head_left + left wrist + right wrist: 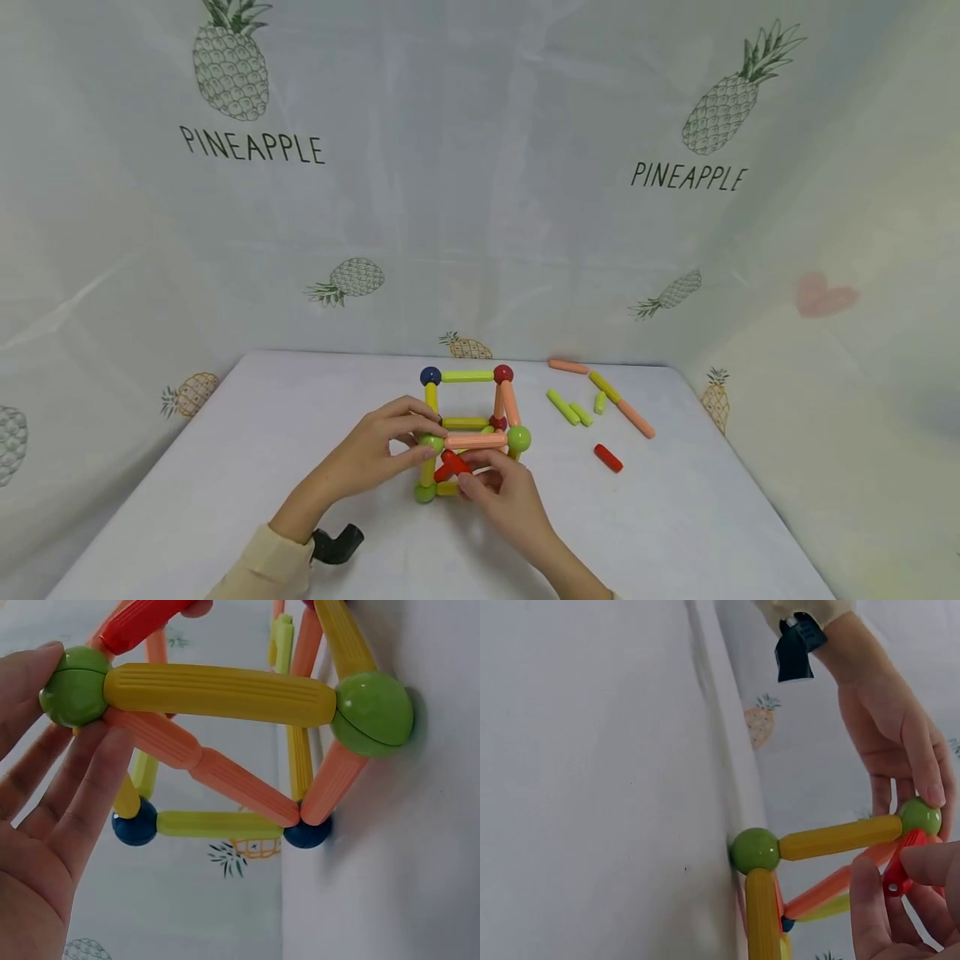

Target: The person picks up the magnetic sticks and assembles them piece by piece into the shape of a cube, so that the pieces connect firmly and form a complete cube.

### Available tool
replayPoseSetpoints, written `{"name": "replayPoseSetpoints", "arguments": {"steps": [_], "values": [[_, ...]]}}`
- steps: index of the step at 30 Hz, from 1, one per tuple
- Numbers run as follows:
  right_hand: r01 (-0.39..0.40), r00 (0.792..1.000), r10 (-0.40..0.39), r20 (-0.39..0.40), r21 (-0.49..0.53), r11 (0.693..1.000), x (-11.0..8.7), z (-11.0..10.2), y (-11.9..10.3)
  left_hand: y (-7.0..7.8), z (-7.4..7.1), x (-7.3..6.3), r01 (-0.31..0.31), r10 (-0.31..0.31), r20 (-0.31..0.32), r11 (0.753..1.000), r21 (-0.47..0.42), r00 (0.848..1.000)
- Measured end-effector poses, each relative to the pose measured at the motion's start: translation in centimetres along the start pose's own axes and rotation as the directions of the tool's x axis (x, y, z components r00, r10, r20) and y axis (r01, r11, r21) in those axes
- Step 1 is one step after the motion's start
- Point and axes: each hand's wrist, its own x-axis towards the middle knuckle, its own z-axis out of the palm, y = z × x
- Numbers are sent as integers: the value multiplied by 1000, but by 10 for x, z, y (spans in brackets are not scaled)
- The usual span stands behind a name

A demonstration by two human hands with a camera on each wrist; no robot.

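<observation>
A cube-like frame of magnetic sticks and balls stands on the table. My left hand (375, 450) pinches the green ball (75, 686) at its upper front left corner, thumb on one side and fingers on the other. A red stick (904, 864) slants down from that ball, and my right hand (506, 496) pinches its free end between thumb and fingers. From the same ball a yellow stick (225, 694) runs down to a lower green ball (375, 712). An orange stick (476, 442) spans the top front to another green ball (519, 439).
Loose green sticks (562, 407), a short red stick (608, 458), an orange stick (568, 366) and a yellow stick (604, 387) lie right of the frame. Behind the table (300, 400) hangs a pineapple-print cloth (480, 208). A black wrist device (337, 544) sits by my left sleeve.
</observation>
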Motion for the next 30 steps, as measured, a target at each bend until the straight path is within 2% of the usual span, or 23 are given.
{"name": "replayPoseSetpoints", "arguments": {"steps": [6,11,18,21,25,28,30], "values": [[-34,999,35,-30,38,999,4,4,1,-1,0,2,-11,11,22,1000,-7,1000],[-25,999,28,-43,55,998,5,5,5,-1,0,3,-23,23,30,1000,5,999],[-28,998,28,-58,2,1000,4,5,7,-3,1,1,-41,41,29,999,15,999],[-25,999,24,-38,-37,999,0,2,6,-3,2,0,-38,38,23,999,15,999],[2,999,2,36,-131,991,-10,-16,3,-3,3,0,-40,40,5,999,12,999],[31,996,-11,92,-214,976,-16,-44,1,-4,5,0,-53,53,-5,999,5,999],[36,996,-12,90,-268,963,-14,-69,2,-5,6,0,-58,58,-12,998,2,998]]}}
